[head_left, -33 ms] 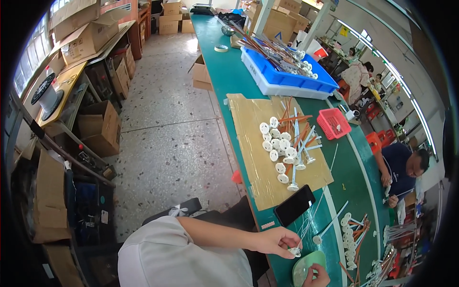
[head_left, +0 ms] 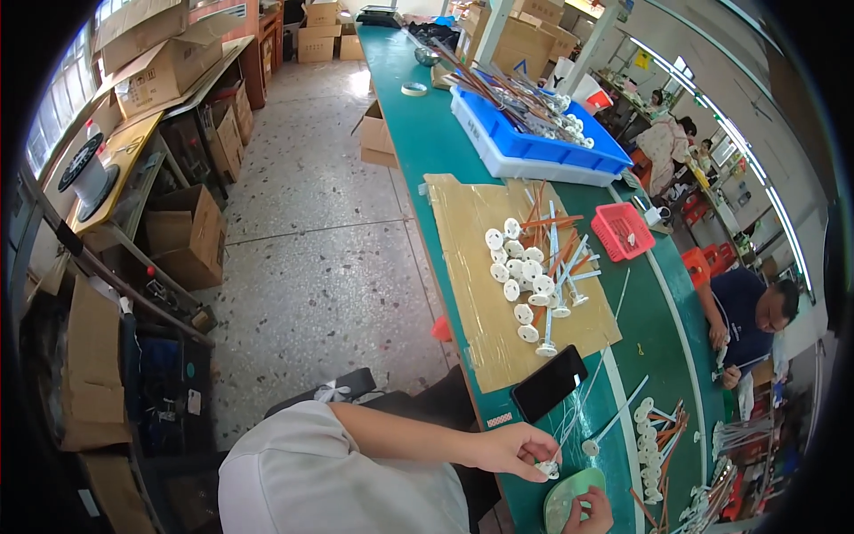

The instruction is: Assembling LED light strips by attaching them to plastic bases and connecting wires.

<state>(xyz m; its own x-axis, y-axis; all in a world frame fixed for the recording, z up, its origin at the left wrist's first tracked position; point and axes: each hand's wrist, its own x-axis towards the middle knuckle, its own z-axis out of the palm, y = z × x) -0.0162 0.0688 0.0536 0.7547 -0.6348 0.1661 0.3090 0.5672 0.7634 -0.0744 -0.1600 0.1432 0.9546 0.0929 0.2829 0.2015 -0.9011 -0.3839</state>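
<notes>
Protruding from the left hand (head_left: pixel 518 452): white disc (head_left: pixel 550 470).

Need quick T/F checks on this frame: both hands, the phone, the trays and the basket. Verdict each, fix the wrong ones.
1. The left hand holds a small white piece. True.
2. The right hand rests on the phone. False: it is at the green dish.
3. The blue tray sits on top of a white tray. True.
4. The phone lies inside the blue tray. False: it lies at the edge of the cardboard sheet.
5. In the picture, the red basket is right of the cardboard sheet. True.
</notes>
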